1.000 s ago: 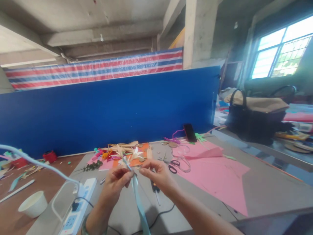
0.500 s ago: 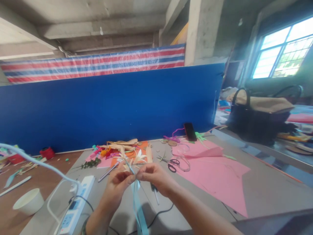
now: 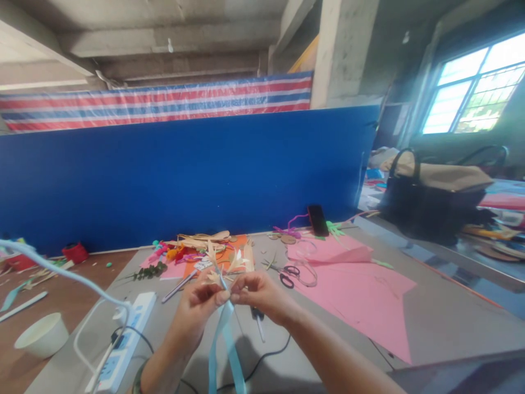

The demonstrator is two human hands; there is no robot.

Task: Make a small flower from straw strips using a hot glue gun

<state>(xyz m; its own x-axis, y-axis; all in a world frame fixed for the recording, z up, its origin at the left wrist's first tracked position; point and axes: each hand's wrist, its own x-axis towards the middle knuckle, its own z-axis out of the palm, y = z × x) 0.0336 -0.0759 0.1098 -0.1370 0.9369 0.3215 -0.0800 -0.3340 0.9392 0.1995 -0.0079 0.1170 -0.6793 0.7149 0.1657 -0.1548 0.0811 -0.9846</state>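
Both hands meet above the near middle of the table, fingertips pinched close together. My left hand (image 3: 200, 301) is closed on a light blue ribbon (image 3: 230, 345), and my right hand (image 3: 256, 293) pinches the same ribbon right beside it. Two tails of the ribbon hang down below the fingers, spread apart. Pale straw-coloured strips (image 3: 212, 257), shaped like petals, rise above my fingertips; how they join the ribbon is hidden by the fingers. Under my right hand lies a tool with a dark handle and a metal shaft (image 3: 260, 328).
Scissors (image 3: 290, 276) and pink paper (image 3: 361, 295) lie to the right, a phone (image 3: 317, 220) leaning behind. A power strip (image 3: 129, 339) with cables and a white cup (image 3: 43, 335) stand left. Craft scraps lie before a blue partition (image 3: 197, 175); a silver pen (image 3: 178, 287) is nearby.
The ribbon's tails, which hung close together, now spread apart in an upside-down V. Both hands keep their pinch near the same spot. The view has shifted slightly.
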